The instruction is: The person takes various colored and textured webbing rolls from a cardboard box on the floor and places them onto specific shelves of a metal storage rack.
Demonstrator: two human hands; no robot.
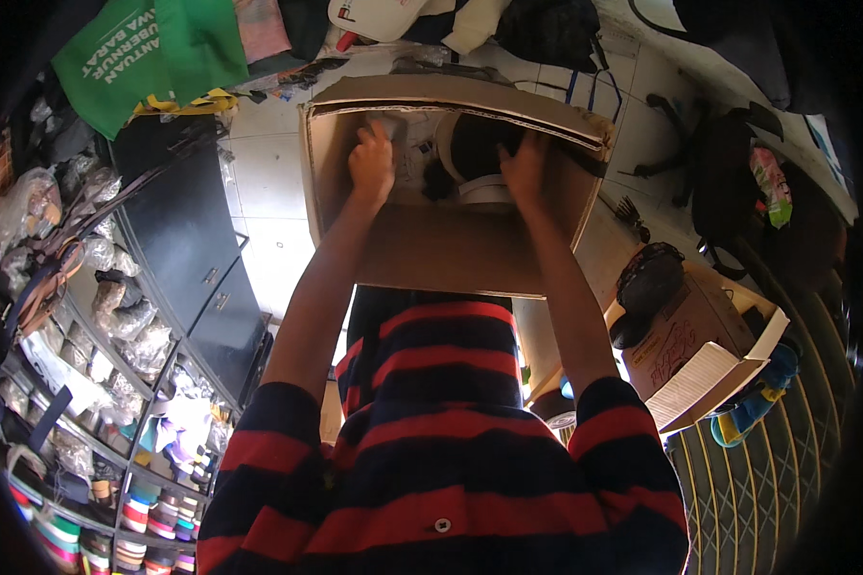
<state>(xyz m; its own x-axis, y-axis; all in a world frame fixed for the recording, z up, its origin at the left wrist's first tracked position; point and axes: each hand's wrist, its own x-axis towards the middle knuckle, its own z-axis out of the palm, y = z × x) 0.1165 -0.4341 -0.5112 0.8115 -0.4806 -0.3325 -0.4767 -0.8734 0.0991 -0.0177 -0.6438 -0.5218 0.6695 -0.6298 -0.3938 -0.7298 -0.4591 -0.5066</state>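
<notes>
An open cardboard box (431, 244) stands in front of my body, with both forearms reaching into it. Inside, at the left wall, my left hand (372, 165) is closed with curled fingers next to a greyish, see-through piece; what it grips is not clear. My right hand (525, 171) is at the right side of the box, thumb and fingers apart, beside a dark round object (478, 149) with a pale rim. Shadow partly hides its fingertips. A white curved rim (486, 190) shows below the dark object.
Left are dark cabinets (177, 225) and shelves of plastic-wrapped goods (115, 287). A green bag (153, 62) and a white cap (374, 14) lie at the far side. Right are another cardboard box (690, 350), a dark chair-like object (767, 192) and a folding metal gate (758, 479).
</notes>
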